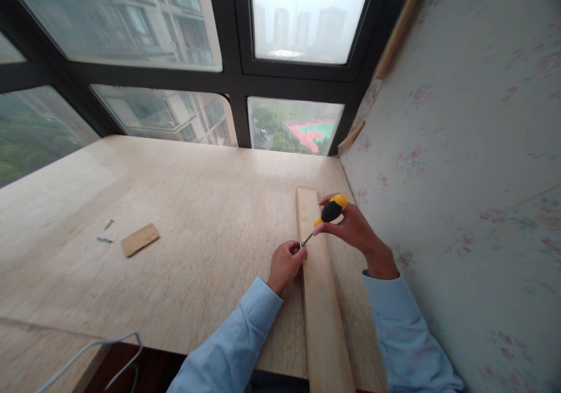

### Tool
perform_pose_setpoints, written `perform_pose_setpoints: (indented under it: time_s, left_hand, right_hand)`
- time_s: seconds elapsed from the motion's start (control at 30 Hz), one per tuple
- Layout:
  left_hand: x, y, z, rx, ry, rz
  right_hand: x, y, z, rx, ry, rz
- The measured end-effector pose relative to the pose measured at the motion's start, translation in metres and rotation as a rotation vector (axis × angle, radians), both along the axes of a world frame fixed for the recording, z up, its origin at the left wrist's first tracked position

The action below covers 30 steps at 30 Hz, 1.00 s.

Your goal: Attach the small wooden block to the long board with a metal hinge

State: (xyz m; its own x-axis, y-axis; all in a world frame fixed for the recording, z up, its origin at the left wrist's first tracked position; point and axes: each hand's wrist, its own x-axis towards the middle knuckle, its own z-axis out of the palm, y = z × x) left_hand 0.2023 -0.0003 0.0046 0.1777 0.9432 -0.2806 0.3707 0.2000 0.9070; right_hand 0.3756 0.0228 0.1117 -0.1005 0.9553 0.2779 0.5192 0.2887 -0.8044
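A long pale wooden plank [322, 299] lies on the marble-patterned table [197, 217], running away from me near the right wall. My right hand [350, 226] is closed around the yellow and black handle of a screwdriver [326, 213]. The screwdriver's tip points down-left to the plank's left edge. My left hand [286, 264] is closed in a pinch right at that tip, beside the plank; whatever it pinches is too small to make out.
A small flat wooden piece [139, 240] and two small metal bits [105, 233] lie on the table's left part. A white cable [94, 352] loops over the near edge. Floral-papered wall [460, 147] stands at right, windows behind.
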Motion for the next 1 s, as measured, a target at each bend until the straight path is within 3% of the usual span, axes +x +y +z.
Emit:
perform_pose_setpoints:
  time_s: [0.2, 0.27, 0.37, 0.53, 0.6, 0.77, 0.83, 0.9, 1.0]
  left_hand:
    - [0.000, 0.000, 0.001, 0.021, 0.000, -0.001]
    - [0.000, 0.000, 0.000, 0.018, 0.004, -0.001]
    - [0.000, 0.000, 0.000, 0.011, 0.007, 0.001]
    - [-0.001, 0.000, 0.000, 0.009, 0.010, 0.000]
    - [-0.001, -0.001, 0.000, 0.011, 0.009, -0.001]
    - [0.000, -0.001, 0.000, 0.005, 0.001, 0.006]
    - [0.000, 0.000, 0.000, 0.003, 0.000, 0.009]
    - [0.000, 0.000, 0.000, 0.004, 0.001, 0.011]
    - [0.000, 0.000, -0.001, 0.013, 0.004, 0.010]
  right_hand:
    - [0.011, -0.012, 0.004, -0.160, 0.243, 0.414]
    - [0.016, -0.015, 0.009, -0.234, 0.253, 0.466]
    - [0.016, -0.014, 0.011, -0.262, 0.239, 0.335]
    - [0.003, -0.005, 0.007, -0.046, 0.009, -0.041]
    - [0.001, -0.005, 0.006, -0.019, -0.036, -0.033]
    - [0.013, -0.013, 0.008, -0.147, 0.154, 0.352]
    - [0.018, -0.016, 0.011, -0.233, 0.217, 0.424]
    - [0.018, -0.015, 0.012, -0.274, 0.217, 0.377]
    - [0.010, -0.009, 0.011, -0.174, 0.103, 0.145]
